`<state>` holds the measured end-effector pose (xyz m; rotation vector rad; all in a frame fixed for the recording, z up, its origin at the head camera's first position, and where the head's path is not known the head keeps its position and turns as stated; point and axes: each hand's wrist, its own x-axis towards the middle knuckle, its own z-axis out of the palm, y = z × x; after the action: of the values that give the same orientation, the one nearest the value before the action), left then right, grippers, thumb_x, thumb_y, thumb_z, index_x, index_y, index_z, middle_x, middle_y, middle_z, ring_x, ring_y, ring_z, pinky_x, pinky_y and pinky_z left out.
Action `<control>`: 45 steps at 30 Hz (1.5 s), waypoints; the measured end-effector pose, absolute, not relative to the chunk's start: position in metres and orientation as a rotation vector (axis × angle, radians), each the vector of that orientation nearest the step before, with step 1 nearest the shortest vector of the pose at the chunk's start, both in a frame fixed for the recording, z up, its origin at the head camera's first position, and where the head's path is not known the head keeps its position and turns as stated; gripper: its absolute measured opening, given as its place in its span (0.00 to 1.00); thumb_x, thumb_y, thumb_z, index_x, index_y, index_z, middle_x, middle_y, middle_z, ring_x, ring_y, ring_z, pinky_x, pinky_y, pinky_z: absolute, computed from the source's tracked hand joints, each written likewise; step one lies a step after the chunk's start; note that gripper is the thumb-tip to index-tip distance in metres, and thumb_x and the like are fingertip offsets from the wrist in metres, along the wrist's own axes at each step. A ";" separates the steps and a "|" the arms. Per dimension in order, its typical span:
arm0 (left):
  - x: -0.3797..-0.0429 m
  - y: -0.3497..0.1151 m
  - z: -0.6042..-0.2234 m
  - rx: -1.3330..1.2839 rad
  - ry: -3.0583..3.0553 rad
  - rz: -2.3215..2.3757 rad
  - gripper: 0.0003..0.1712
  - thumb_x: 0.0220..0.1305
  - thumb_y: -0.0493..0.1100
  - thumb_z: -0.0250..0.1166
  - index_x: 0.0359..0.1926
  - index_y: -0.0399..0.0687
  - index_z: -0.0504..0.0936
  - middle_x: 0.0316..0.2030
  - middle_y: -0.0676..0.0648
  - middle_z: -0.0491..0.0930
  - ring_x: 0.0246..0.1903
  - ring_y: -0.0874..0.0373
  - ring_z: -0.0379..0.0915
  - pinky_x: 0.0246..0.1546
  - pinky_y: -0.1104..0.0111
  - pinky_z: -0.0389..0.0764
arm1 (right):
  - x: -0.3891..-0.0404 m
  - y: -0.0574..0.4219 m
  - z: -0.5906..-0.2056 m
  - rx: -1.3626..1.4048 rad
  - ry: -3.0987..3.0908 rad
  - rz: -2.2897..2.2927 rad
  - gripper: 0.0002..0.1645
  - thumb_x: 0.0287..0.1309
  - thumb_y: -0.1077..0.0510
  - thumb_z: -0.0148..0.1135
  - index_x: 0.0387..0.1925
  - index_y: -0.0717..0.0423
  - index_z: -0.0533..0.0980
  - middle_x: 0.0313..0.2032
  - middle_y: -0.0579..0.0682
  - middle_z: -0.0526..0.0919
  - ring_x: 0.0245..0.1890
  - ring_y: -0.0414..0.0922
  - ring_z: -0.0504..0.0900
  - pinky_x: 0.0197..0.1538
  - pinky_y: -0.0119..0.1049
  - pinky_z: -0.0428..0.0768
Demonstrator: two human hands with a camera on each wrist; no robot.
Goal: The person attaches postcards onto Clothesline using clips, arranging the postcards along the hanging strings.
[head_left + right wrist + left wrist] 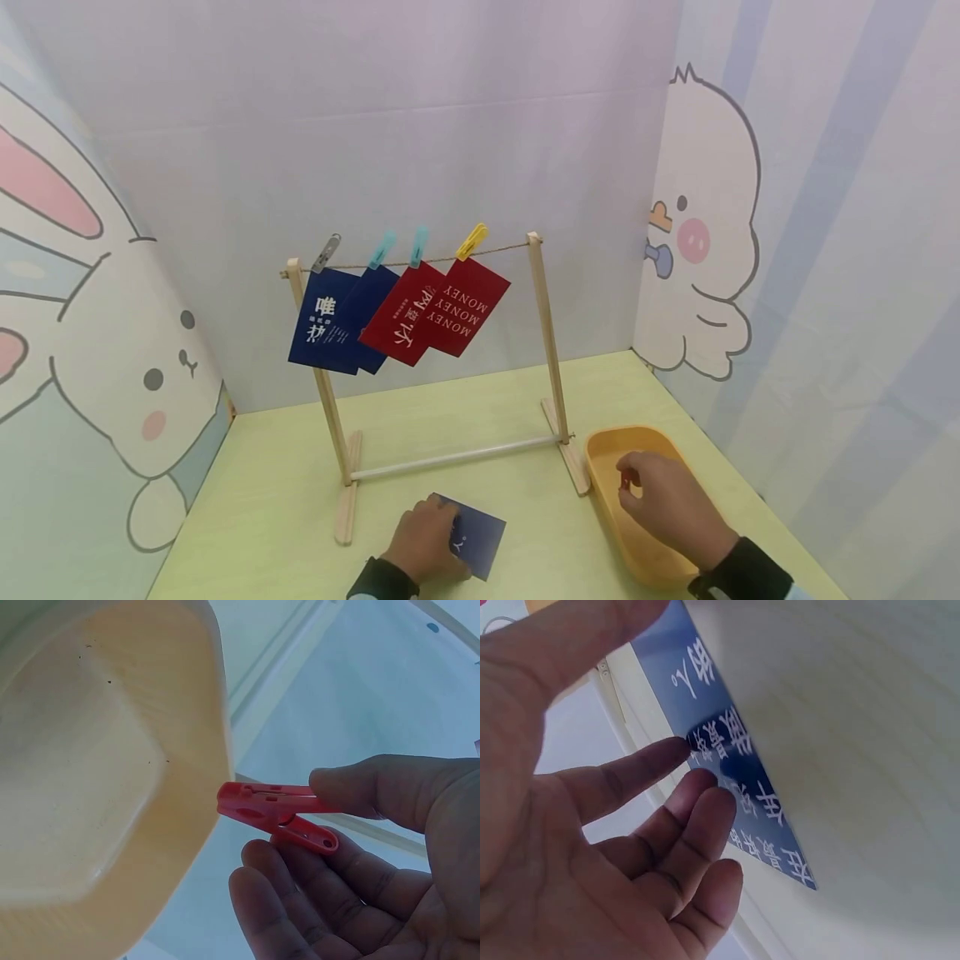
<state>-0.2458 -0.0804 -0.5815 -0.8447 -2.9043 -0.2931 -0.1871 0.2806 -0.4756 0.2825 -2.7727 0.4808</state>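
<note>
A dark blue card (480, 540) with white writing is held by my left hand (427, 540), low over the table in front of the rack. In the left wrist view the thumb lies at one end of the blue card (712, 712) and fingertips touch its long edge. My right hand (673, 505) is over the orange-yellow basin and pinches a red clothespin (274, 810) between thumb and fingers. On the rack's string (502, 249), two blue cards (318, 321) and two red cards (465, 307) hang from a grey clip (326, 252), two light-blue clips (382, 249) and a yellow clip (472, 241).
The wooden rack (551, 350) stands on flat feet, with a white bar (457, 457) low between its posts. The orange-yellow basin (626, 432) is right of the rack on the pale yellow table (247, 517). Printed cloth walls (480, 167) enclose the back and sides.
</note>
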 end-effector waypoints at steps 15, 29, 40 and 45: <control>-0.256 -0.082 -0.574 -0.918 -2.847 -0.111 0.55 0.11 0.81 0.71 0.41 0.49 0.78 0.36 0.54 0.73 0.33 0.56 0.67 0.28 0.59 0.72 | -0.187 0.278 -0.474 0.199 -2.863 0.486 0.11 0.43 0.58 0.69 0.33 0.52 0.79 0.25 0.42 0.76 0.26 0.38 0.70 0.31 0.39 0.76; -0.261 -0.090 -0.577 -0.803 -2.778 -0.050 0.67 -0.02 0.93 0.53 0.33 0.42 0.71 0.25 0.49 0.64 0.24 0.54 0.60 0.20 0.60 0.68 | -0.189 0.278 -0.476 0.227 -2.862 0.469 0.13 0.44 0.56 0.70 0.35 0.52 0.80 0.26 0.41 0.77 0.26 0.37 0.71 0.32 0.39 0.77; -0.257 -0.091 -0.565 -0.766 -2.835 -0.162 0.47 0.16 0.79 0.72 0.29 0.50 0.68 0.21 0.53 0.63 0.19 0.55 0.61 0.16 0.61 0.65 | -0.190 0.277 -0.473 0.223 -2.859 0.493 0.13 0.45 0.57 0.69 0.36 0.53 0.79 0.27 0.42 0.79 0.27 0.37 0.73 0.33 0.40 0.78; -0.251 -0.090 -0.544 -0.786 -2.777 -0.238 0.26 0.29 0.57 0.80 0.26 0.52 0.75 0.20 0.56 0.65 0.19 0.59 0.62 0.18 0.63 0.66 | -0.192 0.278 -0.473 0.250 -2.839 0.521 0.12 0.42 0.59 0.69 0.34 0.51 0.79 0.28 0.42 0.80 0.29 0.39 0.75 0.34 0.40 0.79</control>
<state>-0.2508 -0.0895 -0.5439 -0.7858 -2.7773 -0.2376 -0.1920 0.2784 -0.4735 0.2501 -2.8387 0.5212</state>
